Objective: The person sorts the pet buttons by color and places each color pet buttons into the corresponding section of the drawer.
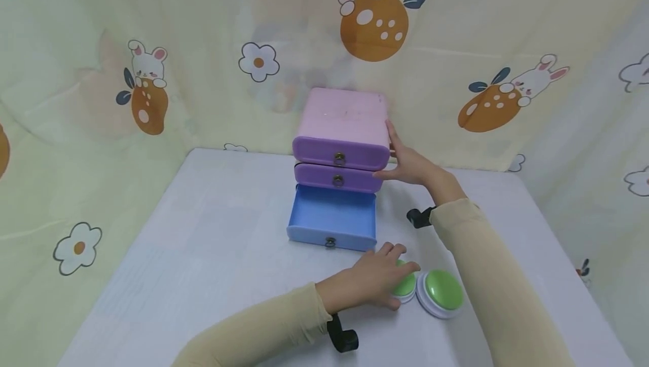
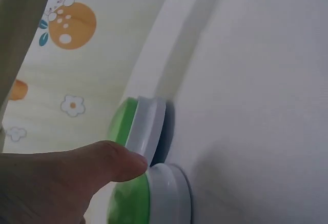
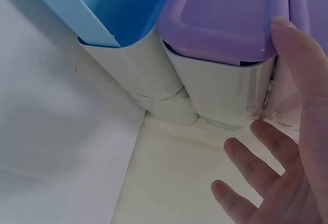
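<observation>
A small three-tier drawer cabinet [image 1: 345, 116] with a pink top stands at the back of the table. Its top drawer [image 1: 316, 150] is purple. The middle purple drawer [image 1: 314, 175] has my right hand [image 1: 413, 165] beside it, thumb at the right edge of its front and other fingers spread along the cabinet's side. Below, the blue drawer [image 1: 332, 212] is pulled out and holds nothing. My left hand [image 1: 367, 279] is over a green push button [image 1: 407, 285] with a white base, fingers spread and partly hiding it. A second green push button [image 1: 444, 290] sits just right of it.
The white table [image 1: 213, 231] spreads out on both sides of the cabinet. A cloth curtain [image 1: 213, 85] printed with rabbits and flowers hangs close behind it. Black wrist mounts [image 1: 343, 340] stick out below both forearms.
</observation>
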Demonstrator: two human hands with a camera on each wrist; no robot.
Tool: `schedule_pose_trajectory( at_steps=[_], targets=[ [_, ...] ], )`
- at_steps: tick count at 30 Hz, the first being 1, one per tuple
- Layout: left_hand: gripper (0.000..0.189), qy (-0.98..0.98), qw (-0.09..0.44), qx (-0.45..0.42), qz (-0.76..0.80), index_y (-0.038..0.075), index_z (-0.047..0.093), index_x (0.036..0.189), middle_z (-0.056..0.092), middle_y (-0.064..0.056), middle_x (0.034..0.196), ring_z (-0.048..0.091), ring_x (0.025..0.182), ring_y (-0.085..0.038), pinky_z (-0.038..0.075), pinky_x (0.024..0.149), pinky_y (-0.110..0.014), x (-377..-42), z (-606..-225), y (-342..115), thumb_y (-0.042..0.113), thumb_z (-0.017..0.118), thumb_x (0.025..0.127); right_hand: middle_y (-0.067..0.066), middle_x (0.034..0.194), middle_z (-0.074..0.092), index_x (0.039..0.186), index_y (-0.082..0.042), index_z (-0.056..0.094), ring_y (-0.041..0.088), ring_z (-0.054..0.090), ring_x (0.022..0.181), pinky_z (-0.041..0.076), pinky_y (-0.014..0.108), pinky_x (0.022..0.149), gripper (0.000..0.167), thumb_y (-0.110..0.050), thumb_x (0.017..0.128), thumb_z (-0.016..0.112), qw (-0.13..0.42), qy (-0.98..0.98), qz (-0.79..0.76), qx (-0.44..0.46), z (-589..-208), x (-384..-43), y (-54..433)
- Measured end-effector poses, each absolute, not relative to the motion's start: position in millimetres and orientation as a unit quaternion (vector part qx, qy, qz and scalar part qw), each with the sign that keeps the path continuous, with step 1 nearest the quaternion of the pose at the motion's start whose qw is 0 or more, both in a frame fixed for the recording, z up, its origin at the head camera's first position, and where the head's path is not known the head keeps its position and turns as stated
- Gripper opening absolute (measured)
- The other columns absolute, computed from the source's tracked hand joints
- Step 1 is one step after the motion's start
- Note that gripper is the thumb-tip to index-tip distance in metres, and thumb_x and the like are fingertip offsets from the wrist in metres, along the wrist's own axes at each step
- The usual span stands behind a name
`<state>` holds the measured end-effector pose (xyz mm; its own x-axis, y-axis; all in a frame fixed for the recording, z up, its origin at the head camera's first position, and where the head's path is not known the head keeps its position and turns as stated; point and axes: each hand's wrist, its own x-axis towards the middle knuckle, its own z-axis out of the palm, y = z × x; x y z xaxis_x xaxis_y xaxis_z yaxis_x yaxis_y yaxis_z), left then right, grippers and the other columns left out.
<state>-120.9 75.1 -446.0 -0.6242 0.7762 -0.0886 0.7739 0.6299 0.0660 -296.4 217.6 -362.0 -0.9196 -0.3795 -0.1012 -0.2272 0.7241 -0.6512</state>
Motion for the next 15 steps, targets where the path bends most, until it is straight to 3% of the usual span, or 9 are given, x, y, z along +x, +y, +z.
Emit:
schedule_pose_trajectory(
  at_steps=[15],
  targets=[
    [0.075, 0.903, 0.101, 0.416, -0.024, 0.041, 0.042, 0.138, 0.042, 0.004, 0.138, 0.042, 0.12, -0.013, 0.052, 0.084, -0.035, -122.6, -446.6, 98.9, 0.054, 0.076, 0.072, 0.01, 0.16, 0.011, 0.137, -0.051, -0.03, 0.037, 0.024, 0.143, 0.028, 0.064, 0.107, 0.125, -0.042, 0.075, 0.078, 0.118, 0.924, -0.326, -0.158, -361.4, -295.4, 217.3]
  ],
)
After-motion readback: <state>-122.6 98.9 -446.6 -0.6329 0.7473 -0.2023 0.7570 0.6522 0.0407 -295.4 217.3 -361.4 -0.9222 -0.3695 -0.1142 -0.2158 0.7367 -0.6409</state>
